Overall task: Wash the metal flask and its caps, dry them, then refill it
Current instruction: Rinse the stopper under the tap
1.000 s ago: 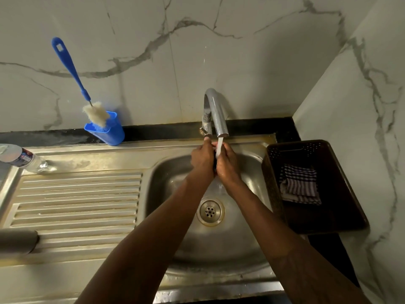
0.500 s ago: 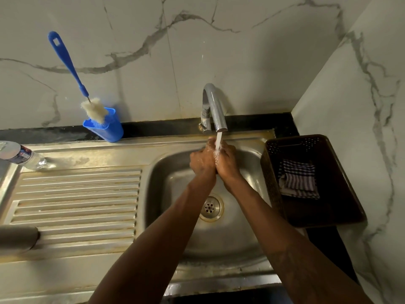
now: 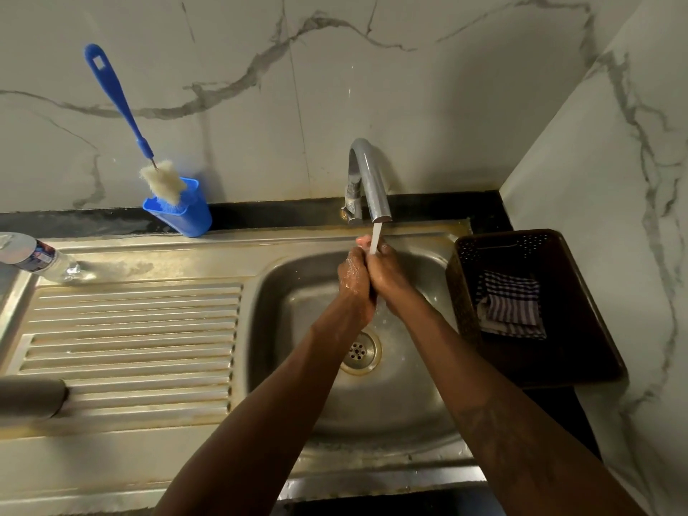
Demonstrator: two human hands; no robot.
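Rinsing left hand [image 3: 353, 283] and right hand [image 3: 392, 279], fingers pressed together, under tap [image 3: 372, 180] near sink [image 3: 260, 243] back edge; rub all sides, limit splashing.

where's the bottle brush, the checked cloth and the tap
bottle brush [image 3: 112, 91], head view, on its blue handle
checked cloth [image 3: 510, 304], head view, middle of the folded cloth
tap [image 3: 374, 180], head view, on the curved spout
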